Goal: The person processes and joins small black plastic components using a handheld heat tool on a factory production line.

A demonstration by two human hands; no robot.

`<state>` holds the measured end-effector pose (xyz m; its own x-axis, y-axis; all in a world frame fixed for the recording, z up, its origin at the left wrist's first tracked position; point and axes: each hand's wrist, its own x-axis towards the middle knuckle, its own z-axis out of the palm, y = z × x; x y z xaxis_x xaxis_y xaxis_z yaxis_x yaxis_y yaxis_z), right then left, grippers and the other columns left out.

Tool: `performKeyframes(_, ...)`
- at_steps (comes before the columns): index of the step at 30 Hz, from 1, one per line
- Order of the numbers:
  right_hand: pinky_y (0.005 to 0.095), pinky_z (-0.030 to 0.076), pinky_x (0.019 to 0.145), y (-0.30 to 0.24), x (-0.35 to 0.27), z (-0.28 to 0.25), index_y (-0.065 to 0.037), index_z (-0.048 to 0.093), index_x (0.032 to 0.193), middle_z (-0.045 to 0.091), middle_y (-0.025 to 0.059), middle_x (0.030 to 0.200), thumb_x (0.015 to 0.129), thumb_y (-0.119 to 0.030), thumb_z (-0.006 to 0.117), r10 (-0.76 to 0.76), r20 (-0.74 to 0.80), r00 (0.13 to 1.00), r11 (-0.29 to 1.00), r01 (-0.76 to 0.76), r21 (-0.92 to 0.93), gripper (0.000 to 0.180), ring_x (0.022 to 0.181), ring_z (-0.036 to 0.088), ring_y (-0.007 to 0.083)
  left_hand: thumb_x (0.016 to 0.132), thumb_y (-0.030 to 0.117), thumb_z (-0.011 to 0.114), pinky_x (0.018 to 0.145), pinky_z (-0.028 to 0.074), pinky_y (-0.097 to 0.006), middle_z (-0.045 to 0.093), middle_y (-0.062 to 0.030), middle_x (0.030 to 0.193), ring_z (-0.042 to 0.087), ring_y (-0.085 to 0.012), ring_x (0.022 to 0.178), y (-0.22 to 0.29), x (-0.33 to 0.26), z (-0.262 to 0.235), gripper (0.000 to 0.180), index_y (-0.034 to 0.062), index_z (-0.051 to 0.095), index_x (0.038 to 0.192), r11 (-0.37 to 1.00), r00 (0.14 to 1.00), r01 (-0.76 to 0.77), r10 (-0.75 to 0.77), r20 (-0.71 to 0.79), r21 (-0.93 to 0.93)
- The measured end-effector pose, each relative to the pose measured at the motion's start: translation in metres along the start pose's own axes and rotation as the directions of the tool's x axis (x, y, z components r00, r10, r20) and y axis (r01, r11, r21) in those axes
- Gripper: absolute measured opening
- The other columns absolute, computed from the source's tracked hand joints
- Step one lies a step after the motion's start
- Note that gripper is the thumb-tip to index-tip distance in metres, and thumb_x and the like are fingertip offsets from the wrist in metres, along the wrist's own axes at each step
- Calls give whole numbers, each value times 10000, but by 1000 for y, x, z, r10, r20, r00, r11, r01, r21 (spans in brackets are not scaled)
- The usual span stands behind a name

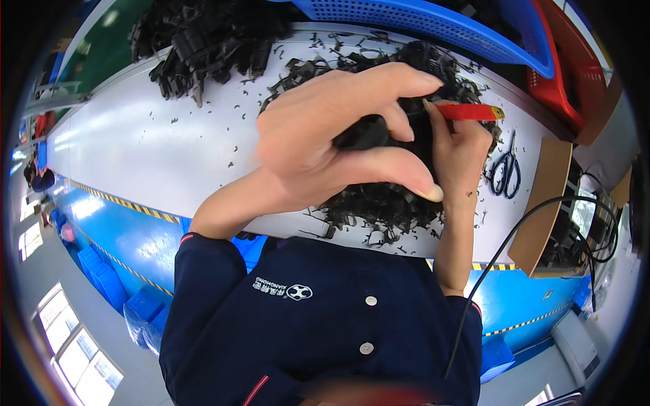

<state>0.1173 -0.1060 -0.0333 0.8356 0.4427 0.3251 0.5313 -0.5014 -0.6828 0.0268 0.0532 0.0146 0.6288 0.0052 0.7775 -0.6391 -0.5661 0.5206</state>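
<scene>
My left hand (318, 125) is raised over the table with thumb and index finger stretched wide apart. A smooth black piece (365, 133) shows in the gap by its palm; whether the hand touches it or it lies behind, I cannot tell. My right hand (460, 149) is closed round a red utility knife (470, 111) with a yellow end pointing right; its blade is hidden. Below both hands spreads a heap of small black plastic parts and trimmings (386, 210), partly covered by the left hand.
Black-handled scissors (506, 172) lie right of the heap on the white table (162, 142). Larger black parts (210, 51) are piled at the far left. A blue basket (433, 27) and red basket (575, 81) stand behind. A cardboard box (542, 203) and black cable are at right.
</scene>
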Motion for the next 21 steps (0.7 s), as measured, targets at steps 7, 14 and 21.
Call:
performKeyframes(7, 159, 281, 418, -19, 1, -18, 48, 606, 785, 576, 87, 722, 791, -85, 574, 182, 3, 983, 792, -148, 592, 137, 470, 424, 40, 298, 483, 758, 453, 314, -188, 529, -30, 650, 415, -51, 485, 17, 1, 1, 1071, -53, 425, 1163, 958, 959, 284, -284, 9, 32)
performKeyframes(14, 169, 279, 366, -44, -16, -37, 82, 547, 829, 576, 233, 835, 867, -199, 450, 67, 233, 970, 340, -242, 909, 300, 412, 407, 84, 349, 491, 743, 394, 399, -245, 507, -23, 541, 496, -171, 419, 13, -6, 12, 1000, 93, 406, 1202, 942, 949, 274, -298, 104, 195)
performKeyframes(21, 169, 290, 366, -53, -20, -33, 58, 577, 824, 609, 207, 801, 837, -187, 521, 258, 342, 904, 334, -415, 846, 252, 404, 424, 80, 419, 450, 658, 367, 392, -235, 436, 13, 451, 494, -152, 394, 5, -15, 22, 857, 107, 446, 1175, 940, 987, 118, -147, 67, 320)
